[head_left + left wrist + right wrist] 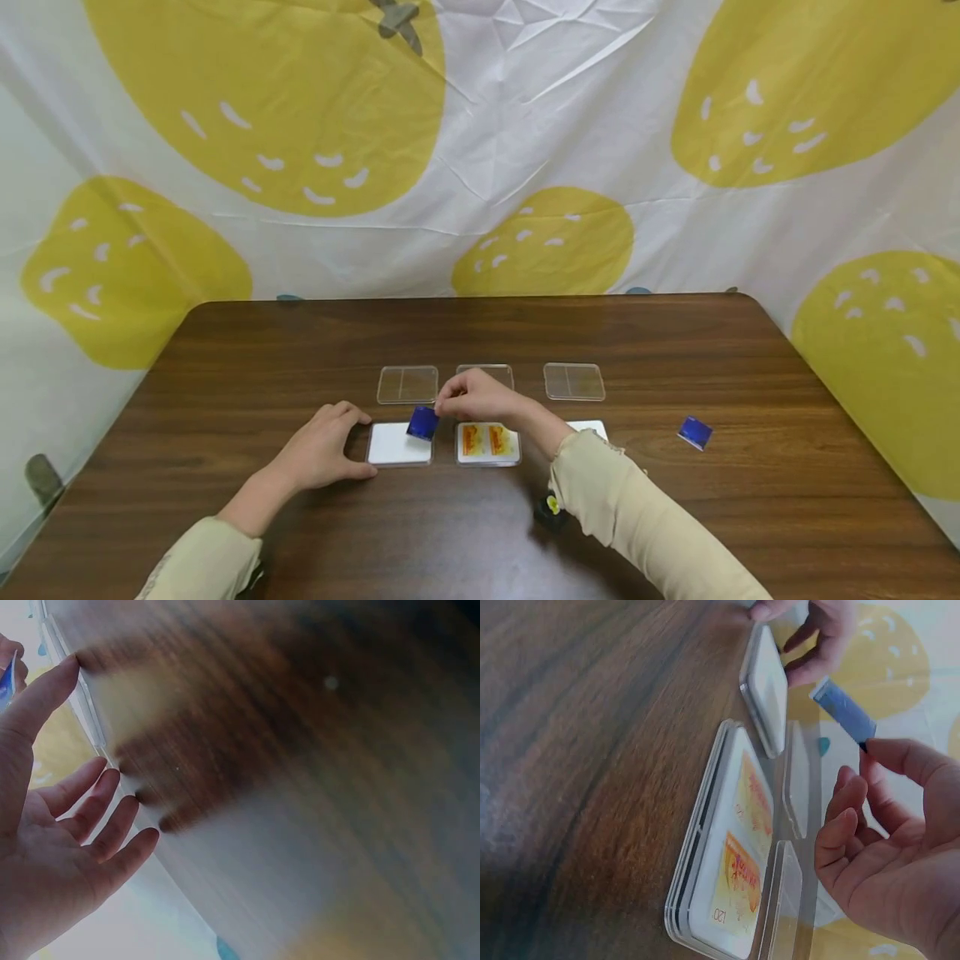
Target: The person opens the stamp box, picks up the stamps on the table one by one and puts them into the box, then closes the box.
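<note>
My right hand (480, 397) pinches a small blue stamp (423, 423) by its edge between thumb and forefinger. It holds the stamp tilted above a shallow clear case with a white insert (390, 446). At that case's left side rests my left hand (318, 450), thumb at the near corner and forefinger at the far one, fingers spread loosely. A second case (487, 460), just right of it, bears two orange-and-yellow stamps (739, 889) side by side on its white insert. In the left wrist view, the fingertips (154, 834) lie close to the tabletop.
Another white-filled case (592, 427) is partly covered by my right forearm. Behind the cases lie clear lids (407, 385), (573, 382), one partly behind my right hand. A second blue stamp (695, 432) lies farther right on the brown table (750, 500). A patterned cloth (360, 258) hangs behind.
</note>
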{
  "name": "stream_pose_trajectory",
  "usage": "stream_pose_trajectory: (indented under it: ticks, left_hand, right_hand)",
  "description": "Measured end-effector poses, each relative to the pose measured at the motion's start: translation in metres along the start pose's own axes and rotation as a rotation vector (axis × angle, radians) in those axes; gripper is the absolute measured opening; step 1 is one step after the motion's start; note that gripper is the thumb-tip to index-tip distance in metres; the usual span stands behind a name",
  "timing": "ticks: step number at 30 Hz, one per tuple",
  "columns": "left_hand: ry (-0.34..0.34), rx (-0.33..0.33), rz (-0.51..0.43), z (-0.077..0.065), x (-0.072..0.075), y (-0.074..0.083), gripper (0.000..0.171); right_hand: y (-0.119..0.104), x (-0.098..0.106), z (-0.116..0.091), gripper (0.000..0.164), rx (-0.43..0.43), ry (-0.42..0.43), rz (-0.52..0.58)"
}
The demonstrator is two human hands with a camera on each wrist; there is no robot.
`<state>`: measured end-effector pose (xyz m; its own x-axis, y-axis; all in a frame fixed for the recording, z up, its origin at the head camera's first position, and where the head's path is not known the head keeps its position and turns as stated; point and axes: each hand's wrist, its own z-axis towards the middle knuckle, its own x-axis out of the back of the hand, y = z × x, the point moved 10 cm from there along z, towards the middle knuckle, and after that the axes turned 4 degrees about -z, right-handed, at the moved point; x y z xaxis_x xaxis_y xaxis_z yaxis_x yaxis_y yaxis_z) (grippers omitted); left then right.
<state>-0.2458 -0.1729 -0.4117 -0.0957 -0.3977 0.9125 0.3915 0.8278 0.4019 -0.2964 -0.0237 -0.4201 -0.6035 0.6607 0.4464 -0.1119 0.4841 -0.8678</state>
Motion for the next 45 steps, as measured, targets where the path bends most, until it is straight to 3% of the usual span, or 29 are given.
stream_pose_trajectory:
  ticks: [5, 10, 18, 29, 45]
  left_hand:
    - [-0.003, 0.004, -0.002, 0.001, -0.001, 0.0, 0.062]
    - [-0.004, 0.005, -0.013, 0.001, 0.0, 0.0, 0.061]
    - [-0.002, -0.003, -0.018, 0.001, 0.0, 0.0, 0.06]
    - [0.003, -0.007, -0.019, 0.001, 0.0, 0.0, 0.06]
    - [0.013, -0.009, -0.033, -0.001, 0.0, -0.001, 0.059]
  right_hand:
    - [-0.005, -0.007, 0.006, 0.009, 0.055, -0.029, -0.054]
    - [-0.004, -0.012, 0.013, 0.01, 0.043, -0.03, -0.118]
    - [-0.016, -0.016, 0.018, 0.008, 0.095, 0.036, -0.375]
    - [-0.025, -0.02, 0.017, 0.008, 0.178, 0.159, -0.637]
    - [-0.025, -0.023, 0.011, 0.009, 0.186, 0.254, -0.756]
